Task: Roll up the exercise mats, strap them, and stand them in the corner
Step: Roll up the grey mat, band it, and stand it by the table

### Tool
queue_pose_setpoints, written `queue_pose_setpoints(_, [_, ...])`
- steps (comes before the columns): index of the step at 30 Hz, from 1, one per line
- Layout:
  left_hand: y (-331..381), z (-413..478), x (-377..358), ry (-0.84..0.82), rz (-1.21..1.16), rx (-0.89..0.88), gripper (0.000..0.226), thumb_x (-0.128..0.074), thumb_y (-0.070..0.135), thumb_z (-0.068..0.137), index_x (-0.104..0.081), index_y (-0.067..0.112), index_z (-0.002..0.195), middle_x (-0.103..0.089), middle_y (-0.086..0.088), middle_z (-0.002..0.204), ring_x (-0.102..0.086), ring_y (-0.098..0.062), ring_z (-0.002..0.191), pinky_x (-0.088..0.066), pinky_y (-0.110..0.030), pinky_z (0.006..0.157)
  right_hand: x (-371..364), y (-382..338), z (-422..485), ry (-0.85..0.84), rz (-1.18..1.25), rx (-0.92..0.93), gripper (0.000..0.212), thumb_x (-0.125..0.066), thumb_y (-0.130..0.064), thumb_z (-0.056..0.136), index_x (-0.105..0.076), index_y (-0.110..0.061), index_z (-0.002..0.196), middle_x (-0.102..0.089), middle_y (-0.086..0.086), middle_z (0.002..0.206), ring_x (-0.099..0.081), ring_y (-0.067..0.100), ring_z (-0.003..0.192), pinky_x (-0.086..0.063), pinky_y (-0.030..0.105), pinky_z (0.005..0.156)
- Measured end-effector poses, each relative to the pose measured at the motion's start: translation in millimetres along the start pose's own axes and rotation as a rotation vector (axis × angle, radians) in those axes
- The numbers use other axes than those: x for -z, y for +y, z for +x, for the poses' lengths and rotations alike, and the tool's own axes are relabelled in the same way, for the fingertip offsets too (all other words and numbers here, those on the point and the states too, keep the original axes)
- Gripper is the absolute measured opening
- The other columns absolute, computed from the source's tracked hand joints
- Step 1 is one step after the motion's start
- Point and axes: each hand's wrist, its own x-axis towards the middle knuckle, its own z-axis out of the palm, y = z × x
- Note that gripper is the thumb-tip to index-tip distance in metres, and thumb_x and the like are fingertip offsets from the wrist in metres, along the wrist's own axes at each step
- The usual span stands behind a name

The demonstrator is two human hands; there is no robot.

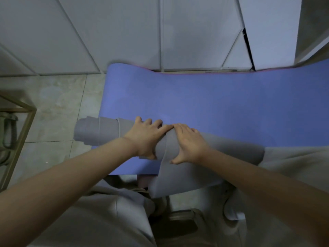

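Observation:
A grey exercise mat (99, 131) lies as a loose roll across a blue mat (213, 104) that is spread flat on the floor. My left hand (146, 138) grips the roll near its middle, fingers over the top and thumb underneath. Right beside it, my right hand (188, 143) holds the roll the same way, with its fingers on top and thumb at the near side. A flap of the grey mat (178, 182) hangs toward me below the hands. The roll's left end juts past the blue mat's edge.
White panelled wall or cabinet doors (160, 32) stand right behind the blue mat's far edge. A metal frame (23, 132) is on the tiled floor (58, 107) at the left. My grey-trousered knees (106, 220) fill the bottom of the view.

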Motion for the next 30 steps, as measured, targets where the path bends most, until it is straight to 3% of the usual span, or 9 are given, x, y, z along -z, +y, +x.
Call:
queue_pose_setpoints(4, [-2, -16, -13, 0.281, 0.097, 0.025, 0.112, -0.088, 0.042, 0.034, -0.035, 0.021, 0.13, -0.058, -0.014, 0.118, -0.056, -0.034, 0.103, -0.045, -0.052, 0.078, 7, 4, 8, 0.024, 0.011, -0.028, 0.109, -0.076, -0.056, 0.061, -0.022, -0.009, 0.143, -0.034, 0.004, 0.141, -0.032, 0.022, 0.133, -0.032, 0.039, 0.104])
queue_pose_setpoints(6, [2, -27, -25, 0.316, 0.244, 0.041, 0.106, -0.087, 0.03, 0.043, -0.034, 0.021, 0.135, -0.054, -0.018, 0.128, -0.051, -0.037, 0.117, -0.043, -0.063, 0.085, 13, 8, 11, 0.037, 0.036, -0.038, 0.109, -0.078, -0.055, 0.06, -0.025, -0.009, 0.142, -0.037, 0.004, 0.141, -0.034, 0.022, 0.132, -0.032, 0.039, 0.104])
queue_pose_setpoints(9, [2, -37, -42, 0.399, 0.436, 0.025, 0.08, -0.056, 0.009, 0.078, -0.016, 0.02, 0.146, -0.03, -0.018, 0.146, -0.031, -0.038, 0.133, -0.024, -0.072, 0.098, 21, 15, 13, 0.042, 0.071, -0.035, 0.108, -0.08, -0.055, 0.057, -0.028, -0.011, 0.141, -0.042, 0.003, 0.138, -0.039, 0.021, 0.129, -0.036, 0.038, 0.1])
queue_pose_setpoints(12, [-1, -33, -47, 0.413, 0.507, 0.061, 0.073, -0.038, 0.003, 0.087, -0.005, 0.021, 0.149, -0.024, -0.018, 0.148, -0.022, -0.039, 0.135, -0.012, -0.073, 0.1, 28, 17, 11, 0.016, 0.106, -0.021, 0.106, -0.082, -0.054, 0.055, -0.031, -0.015, 0.139, -0.047, 0.002, 0.133, -0.045, 0.021, 0.122, -0.039, 0.036, 0.094])
queue_pose_setpoints(16, [-6, -27, -27, 0.451, 0.48, -0.018, 0.06, -0.028, -0.001, 0.088, -0.022, 0.02, 0.144, -0.046, -0.023, 0.135, -0.045, -0.04, 0.123, -0.033, -0.067, 0.096, 38, 23, 13, -0.03, 0.165, -0.013, 0.105, -0.083, -0.055, 0.054, -0.031, -0.019, 0.138, -0.048, 0.0, 0.13, -0.049, 0.021, 0.116, -0.04, 0.032, 0.086])
queue_pose_setpoints(19, [-15, -28, -6, 0.357, 0.457, -0.113, 0.098, -0.07, 0.013, 0.057, -0.024, 0.016, 0.144, -0.05, -0.023, 0.129, -0.05, -0.04, 0.115, -0.043, -0.058, 0.086, 48, 28, 18, -0.122, 0.193, 0.01, 0.106, -0.083, -0.054, 0.056, -0.027, -0.02, 0.139, -0.047, 0.0, 0.131, -0.049, 0.021, 0.114, -0.036, 0.028, 0.081])
queue_pose_setpoints(21, [-19, -24, 4, 0.273, 0.415, -0.11, 0.118, -0.086, 0.028, 0.043, -0.025, 0.016, 0.143, -0.048, -0.022, 0.128, -0.046, -0.038, 0.113, -0.042, -0.052, 0.082, 53, 28, 20, -0.165, 0.195, 0.031, 0.111, -0.083, -0.052, 0.059, -0.021, -0.017, 0.144, -0.042, 0.002, 0.137, -0.046, 0.023, 0.121, -0.039, 0.031, 0.089])
queue_pose_setpoints(25, [-27, -10, 26, 0.152, 0.299, -0.059, 0.113, -0.083, 0.047, 0.041, -0.026, 0.019, 0.135, -0.053, -0.012, 0.115, -0.052, -0.03, 0.097, -0.034, -0.037, 0.066, 53, 21, 15, -0.15, 0.127, 0.1, 0.128, -0.081, -0.054, 0.061, -0.002, -0.011, 0.151, -0.017, 0.006, 0.155, -0.022, 0.022, 0.141, -0.024, 0.036, 0.113])
queue_pose_setpoints(30, [-28, 2, 40, -0.062, 0.113, -0.002, 0.109, -0.074, 0.059, 0.061, -0.012, 0.026, 0.145, -0.043, -0.003, 0.127, -0.046, -0.024, 0.114, -0.033, -0.036, 0.075, 38, 7, 10, -0.036, 0.001, 0.126, 0.136, -0.079, -0.062, 0.057, 0.004, -0.007, 0.151, -0.012, 0.007, 0.157, -0.016, 0.023, 0.143, -0.022, 0.043, 0.114])
